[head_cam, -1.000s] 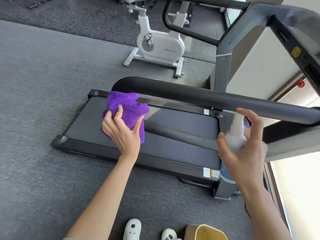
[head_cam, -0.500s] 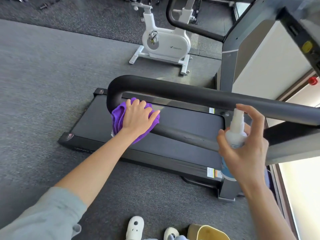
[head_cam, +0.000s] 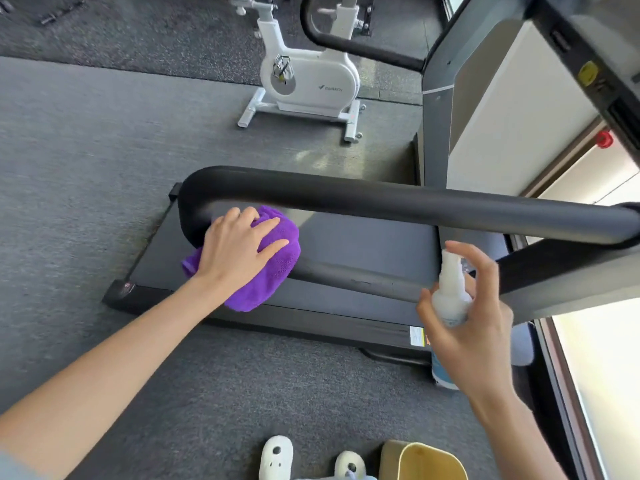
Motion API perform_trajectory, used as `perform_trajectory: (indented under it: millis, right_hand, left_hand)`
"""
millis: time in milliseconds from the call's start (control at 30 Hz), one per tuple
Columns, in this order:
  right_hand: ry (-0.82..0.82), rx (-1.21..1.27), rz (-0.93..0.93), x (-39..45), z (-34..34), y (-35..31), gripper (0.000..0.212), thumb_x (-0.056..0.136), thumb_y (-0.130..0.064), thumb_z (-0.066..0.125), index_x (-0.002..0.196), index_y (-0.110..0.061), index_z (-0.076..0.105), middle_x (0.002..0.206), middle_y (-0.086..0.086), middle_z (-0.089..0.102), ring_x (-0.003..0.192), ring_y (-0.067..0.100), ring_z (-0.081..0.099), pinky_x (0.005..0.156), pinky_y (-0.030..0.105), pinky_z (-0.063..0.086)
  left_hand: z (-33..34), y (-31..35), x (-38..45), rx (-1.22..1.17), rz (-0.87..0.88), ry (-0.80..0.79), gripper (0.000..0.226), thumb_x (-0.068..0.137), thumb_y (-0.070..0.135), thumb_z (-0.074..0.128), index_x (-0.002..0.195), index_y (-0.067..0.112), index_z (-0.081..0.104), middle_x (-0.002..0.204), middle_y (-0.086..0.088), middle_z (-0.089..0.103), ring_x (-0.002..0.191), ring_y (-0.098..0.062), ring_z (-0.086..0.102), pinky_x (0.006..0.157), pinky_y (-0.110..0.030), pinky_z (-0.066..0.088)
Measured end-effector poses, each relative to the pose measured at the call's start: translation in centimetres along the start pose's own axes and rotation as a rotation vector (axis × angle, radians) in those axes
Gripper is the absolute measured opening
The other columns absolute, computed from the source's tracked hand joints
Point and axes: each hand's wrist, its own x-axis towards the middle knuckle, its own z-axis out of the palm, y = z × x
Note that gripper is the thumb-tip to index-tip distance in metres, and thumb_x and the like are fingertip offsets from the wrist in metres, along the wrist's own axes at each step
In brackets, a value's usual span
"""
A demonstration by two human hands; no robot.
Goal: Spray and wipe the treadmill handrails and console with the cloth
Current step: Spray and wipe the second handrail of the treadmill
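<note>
A thick black handrail [head_cam: 398,202] runs across the middle of the view and curves down at its left end. My left hand [head_cam: 242,247] presses a purple cloth [head_cam: 273,271] against that lower curved part, fingers spread over the cloth. My right hand [head_cam: 474,327] grips a white spray bottle [head_cam: 450,292] just below the rail, index finger raised beside the nozzle. The treadmill belt [head_cam: 363,244] lies underneath. The console [head_cam: 595,71] shows at the upper right edge.
A white exercise bike [head_cam: 308,81] stands on the grey floor beyond the treadmill. A yellow bin [head_cam: 422,462] and my white shoes [head_cam: 277,455] are at the bottom edge. A second black handrail [head_cam: 349,43] runs behind. A bright window strip [head_cam: 602,375] is at the right.
My left hand brought the cloth from above the belt onto the curved end of the handrail and slid it rightward. My right hand with the bottle stayed nearly still.
</note>
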Motion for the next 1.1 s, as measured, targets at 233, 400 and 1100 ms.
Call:
perform_trajectory:
  millis: [233,400,1100]
  right_hand:
    - [-0.033,0.008,-0.011,0.5,1.0,0.1,0.074,0.081,0.002,0.073,0.121,-0.051,0.04,0.077,0.0,0.057,0.063,0.023,0.051,0.051,0.024,0.045]
    - [-0.02,-0.008,-0.023,0.7,0.8,0.1,0.074,0.081,0.003,0.073,0.124,-0.046,0.039,0.08,-0.001,0.054,0.068,0.022,0.052,0.05,0.023,0.044]
    - [-0.044,-0.008,-0.008,0.2,2.4,-0.9,0.07,0.082,0.001,0.07,0.124,-0.045,0.04,0.065,0.002,0.051,0.055,0.021,0.045,0.048,0.02,0.039]
  left_hand:
    - [1.6,2.4,0.6,0.098,0.108,0.078,0.046,0.094,0.046,0.045,0.091,0.011,0.074,0.11,-0.011,0.063,0.098,-0.03,0.056,0.094,-0.049,0.031]
    - [0.9,0.5,0.0,0.081,0.212,-0.016,0.056,0.094,0.053,0.032,0.131,0.022,0.06,0.124,-0.01,0.062,0.072,-0.032,0.053,0.065,-0.041,0.044]
    - [3.0,5.1,0.5,0.064,-0.019,-0.015,0.049,0.09,0.05,0.037,0.074,0.017,0.069,0.07,-0.004,0.059,0.065,-0.028,0.054,0.064,-0.036,0.04]
